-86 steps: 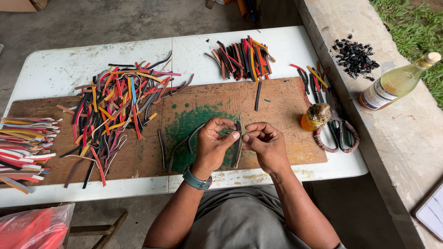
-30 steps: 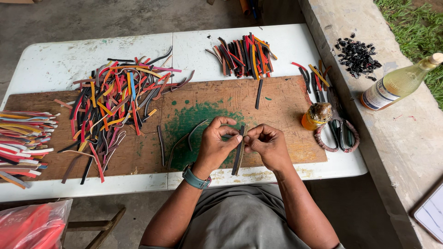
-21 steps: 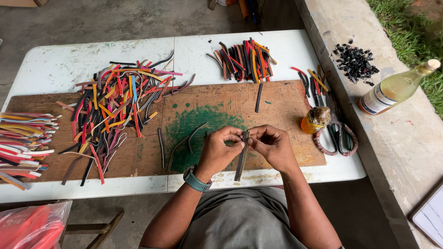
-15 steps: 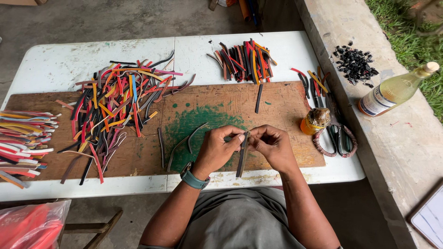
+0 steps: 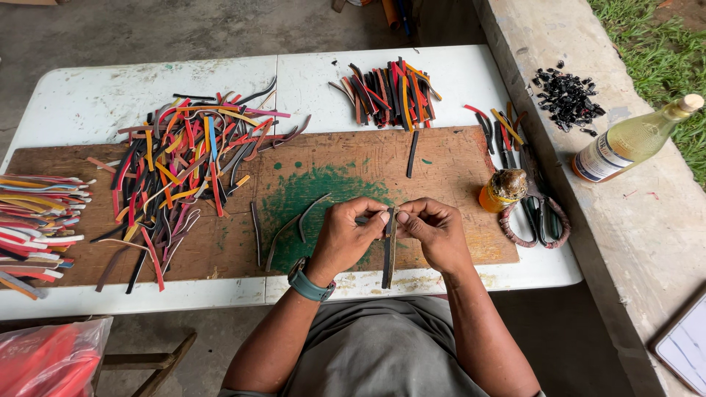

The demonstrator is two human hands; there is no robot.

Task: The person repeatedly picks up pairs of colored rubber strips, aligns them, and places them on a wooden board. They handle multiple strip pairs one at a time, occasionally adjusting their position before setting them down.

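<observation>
My left hand (image 5: 351, 237) and my right hand (image 5: 432, 231) meet over the green-stained part of a wooden board (image 5: 456, 169). Both pinch the top end of a dark rubber strip (image 5: 388, 257), which hangs straight down toward me between the fingertips. A teal watch (image 5: 307, 281) sits on my left wrist. A few loose dark strips (image 5: 294, 224) lie on the board just left of my left hand. One black strip (image 5: 412, 154) lies alone further up the board.
A big heap of coloured strips (image 5: 180, 165) covers the board's left. A sorted bundle (image 5: 390, 92) lies at the far edge, long strips (image 5: 33, 220) at far left. A small orange bottle (image 5: 501, 190), scissors (image 5: 535, 213), a glass bottle (image 5: 632, 140) and black scraps (image 5: 568, 94) are right.
The strip has turned from slanted to hanging straight down, and both hands have shifted slightly lower and right on the board while keeping their pinch on its top end.
</observation>
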